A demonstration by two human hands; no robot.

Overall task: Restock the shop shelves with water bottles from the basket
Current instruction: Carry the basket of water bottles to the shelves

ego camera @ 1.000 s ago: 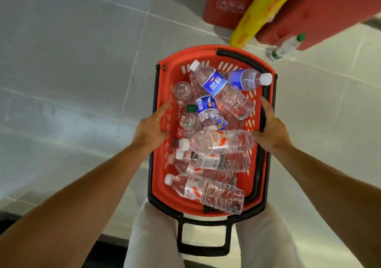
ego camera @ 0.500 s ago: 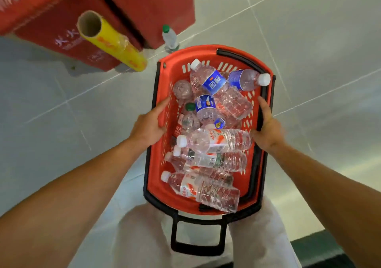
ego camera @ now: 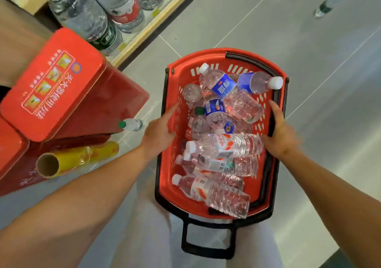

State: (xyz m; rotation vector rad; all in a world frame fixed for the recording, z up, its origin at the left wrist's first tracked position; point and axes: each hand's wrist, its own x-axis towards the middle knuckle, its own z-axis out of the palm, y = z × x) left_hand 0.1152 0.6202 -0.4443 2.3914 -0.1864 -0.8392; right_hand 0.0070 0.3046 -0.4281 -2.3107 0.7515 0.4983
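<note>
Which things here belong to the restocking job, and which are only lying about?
Belong to the job:
- red basket, gripped at its sides by the left hand and right hand
- water bottles in the basket
- shelf with large bottles

Lying about:
- yellow roll
- red boxes
- green-capped bottle on the floor

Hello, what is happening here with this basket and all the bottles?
A person is carrying a red basket full of water bottles, the left hand gripping its left rim and the right hand its right rim. No bottle has been taken out in this view. A shelf stocked with large bottles stands ahead on the left, beside red boxes and a yellow roll.
</note>
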